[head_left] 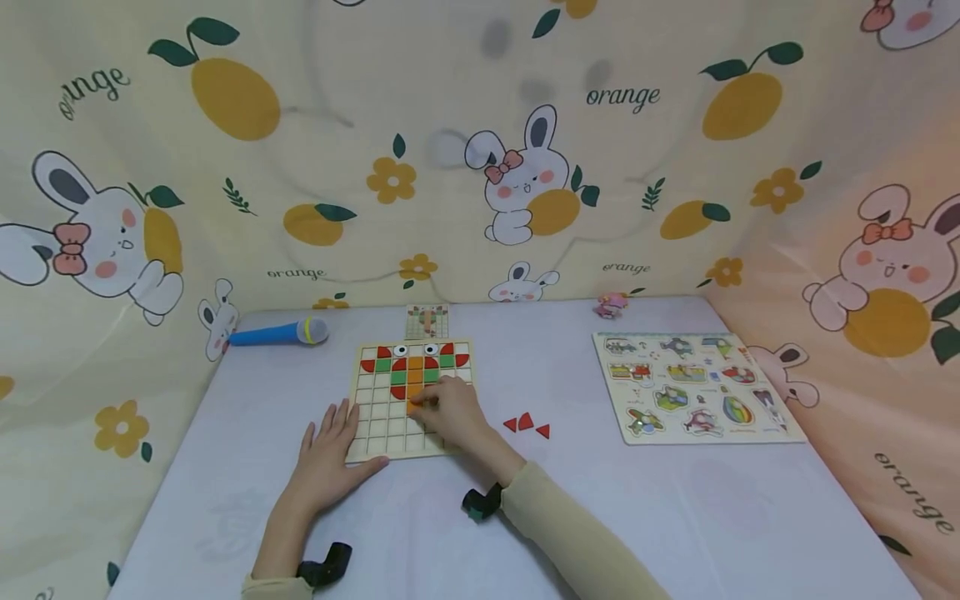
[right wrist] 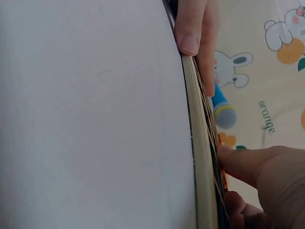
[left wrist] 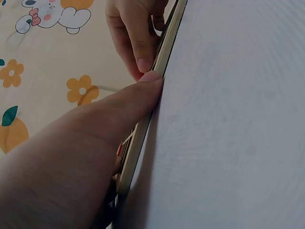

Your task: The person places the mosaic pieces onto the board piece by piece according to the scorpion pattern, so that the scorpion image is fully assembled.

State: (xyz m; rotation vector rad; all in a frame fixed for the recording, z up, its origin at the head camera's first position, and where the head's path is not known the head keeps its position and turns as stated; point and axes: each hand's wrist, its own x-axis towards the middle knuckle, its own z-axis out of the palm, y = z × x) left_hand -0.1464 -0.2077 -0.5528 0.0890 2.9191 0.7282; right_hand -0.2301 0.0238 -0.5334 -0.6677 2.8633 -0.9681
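A wooden grid board point(head_left: 378, 429) lies on the table, its upper rows filled with red, green and orange tiles and two eye tiles. My right hand point(head_left: 456, 412) is over the middle of the board. Its thumb and fingers pinch an orange tile point(head_left: 412, 408) in the column below the other orange tiles; the fingers partly hide it. My left hand point(head_left: 326, 462) rests with spread fingers at the board's lower left corner, thumb along the near edge. In the left wrist view the left thumb point(left wrist: 119, 107) touches the board's edge point(left wrist: 138, 152).
Red pieces point(head_left: 526, 422) lie right of the board. A small pattern card point(head_left: 427, 321) sits behind it. A toy microphone point(head_left: 277, 332) lies back left, a pink figurine point(head_left: 611, 305) back right, and a vehicle puzzle board point(head_left: 697, 387) at right. A printed cloth point(head_left: 450, 92) hangs behind.
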